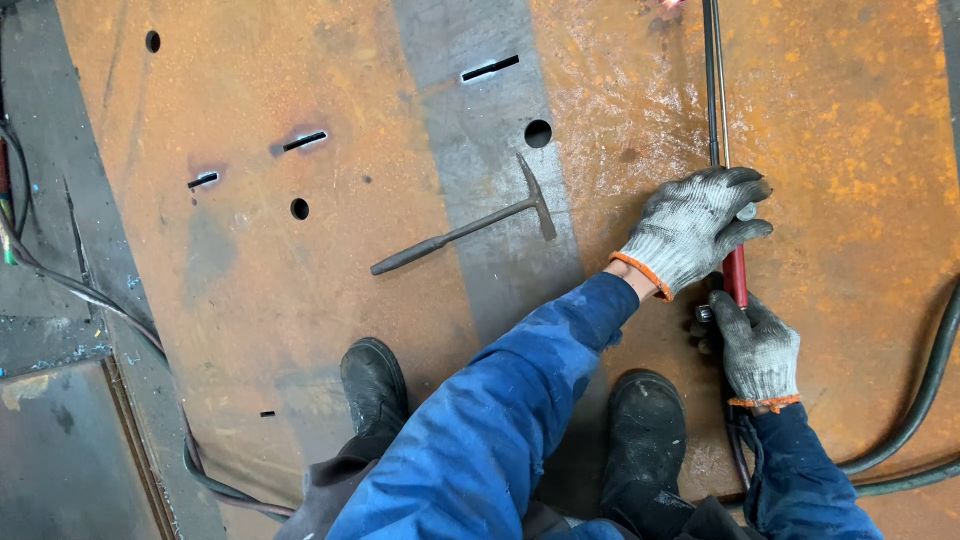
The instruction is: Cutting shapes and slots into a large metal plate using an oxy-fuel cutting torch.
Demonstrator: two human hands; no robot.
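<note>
Over the rusty steel plate (300, 330), the left hand (690, 235) and right hand (757, 345) both close around the cutting torch (722, 120); its flame glows at the top edge, so a slipping grip could scorch the nearby hose (925, 385).

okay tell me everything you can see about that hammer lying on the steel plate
The hammer is a slim, all-metal chipping hammer, dark and rusty brown. A thin straight shaft runs from a thicker round grip at lower left up to a narrow cross head at upper right, which looks pointed at one end. It lies flat and diagonal on the grey band of the rusty steel plate, just below a round hole. Nothing holds it; the gloved left hand is off to its right, on a torch.
</note>
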